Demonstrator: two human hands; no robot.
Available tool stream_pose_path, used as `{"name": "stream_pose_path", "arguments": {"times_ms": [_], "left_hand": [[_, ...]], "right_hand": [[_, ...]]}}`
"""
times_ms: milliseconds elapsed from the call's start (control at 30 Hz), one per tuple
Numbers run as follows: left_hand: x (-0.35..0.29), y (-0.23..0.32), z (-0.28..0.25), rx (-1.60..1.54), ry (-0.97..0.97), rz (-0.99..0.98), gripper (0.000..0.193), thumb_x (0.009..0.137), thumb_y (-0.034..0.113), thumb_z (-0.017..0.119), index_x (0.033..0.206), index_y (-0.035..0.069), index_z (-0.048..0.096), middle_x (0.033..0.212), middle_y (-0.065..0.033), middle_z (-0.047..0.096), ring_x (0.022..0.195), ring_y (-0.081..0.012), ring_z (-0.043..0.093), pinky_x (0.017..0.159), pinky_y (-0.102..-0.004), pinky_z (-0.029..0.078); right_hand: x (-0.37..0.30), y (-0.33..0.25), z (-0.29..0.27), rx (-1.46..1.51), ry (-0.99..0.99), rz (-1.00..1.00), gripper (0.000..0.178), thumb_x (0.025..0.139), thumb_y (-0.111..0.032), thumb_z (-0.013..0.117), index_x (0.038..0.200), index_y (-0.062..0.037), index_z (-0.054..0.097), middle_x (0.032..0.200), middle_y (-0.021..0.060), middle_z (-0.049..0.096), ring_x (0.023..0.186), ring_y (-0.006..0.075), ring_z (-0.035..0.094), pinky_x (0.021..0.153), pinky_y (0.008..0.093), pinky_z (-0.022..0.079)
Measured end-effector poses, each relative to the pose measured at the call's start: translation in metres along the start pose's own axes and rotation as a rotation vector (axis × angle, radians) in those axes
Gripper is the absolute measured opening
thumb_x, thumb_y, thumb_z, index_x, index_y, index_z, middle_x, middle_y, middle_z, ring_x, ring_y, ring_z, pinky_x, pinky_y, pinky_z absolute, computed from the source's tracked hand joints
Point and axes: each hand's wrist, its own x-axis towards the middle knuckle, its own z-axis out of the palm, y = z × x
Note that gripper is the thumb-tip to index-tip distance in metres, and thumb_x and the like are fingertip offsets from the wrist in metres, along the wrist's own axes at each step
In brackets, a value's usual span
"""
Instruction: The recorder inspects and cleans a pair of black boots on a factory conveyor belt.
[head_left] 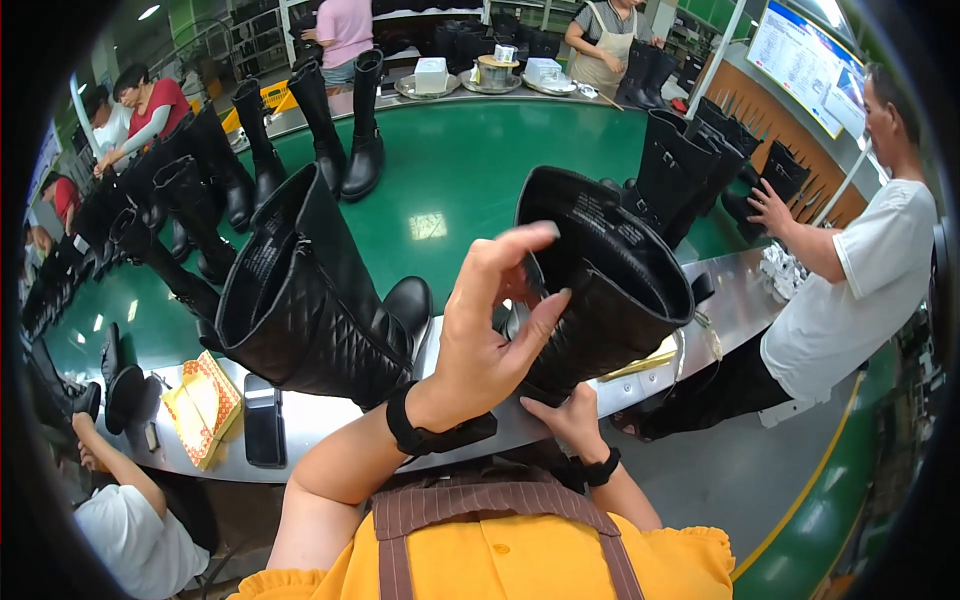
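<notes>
"What was hidden?"
"The right hand's (572, 420) grip, low at the near-right boot (622, 325); I couldn't tell."
"The left hand (480, 325)?"
"Curled at the boot's rim, hold unclear. The near-left boot (315, 310) hid some table (440, 190)."

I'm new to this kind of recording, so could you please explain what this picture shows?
There is no machine: a person works with two bare hands, seen from a fisheye camera on their head, so straight edges bend. The left hand is at the upper part of the tall black boot on the right, thumb and fingers curled around something dark I cannot make out. The right hand is by its lower part, the grip unclear. A similar boot on the left is close by. A patterned yellow packet and a flat black object lie on the metal ledge. More boots stand on the green surface.
</notes>
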Motion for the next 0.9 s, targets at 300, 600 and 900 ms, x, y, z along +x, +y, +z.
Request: {"name": "stream_pose_path", "arguments": {"times_ms": [300,600,900], "left_hand": [[-0.017,0.003,0.014,0.087,-0.063,-0.360,0.022,0.086,0.014,0.072,0.087,0.001,0.054,0.075,0.0010,0.055,0.064,-0.0039,0.050,0.053,-0.0203,0.040],[0.000,0.012,0.003,-0.219,-0.352,-0.726,0.029,0.098,0.026,0.056,0.084,0.001,0.061,0.064,0.0039,0.051,0.058,-0.0022,0.044,0.051,-0.0190,0.035],[0.018,0.051,0.003,-0.534,-0.280,-0.747,0.024,0.097,0.022,0.058,0.087,0.000,0.064,0.064,0.0053,0.048,0.055,-0.0014,0.038,0.050,-0.0184,0.027]], "right_hand": [[0.001,0.010,0.005,0.134,-0.019,-0.012,0.053,0.066,-0.012,0.082,0.112,0.0009,0.060,0.101,0.0154,0.069,0.095,0.0256,0.068,0.086,0.0339,0.052],[-0.002,0.001,-0.001,0.159,0.001,0.007,0.053,0.068,-0.017,0.081,0.114,-0.0027,0.060,0.102,0.0140,0.068,0.098,0.0238,0.067,0.085,0.0344,0.052],[-0.004,0.002,0.001,0.057,0.039,0.002,0.043,0.068,-0.019,0.081,0.105,-0.0037,0.065,0.095,0.0144,0.070,0.090,0.0276,0.069,0.080,0.0350,0.053]]}}
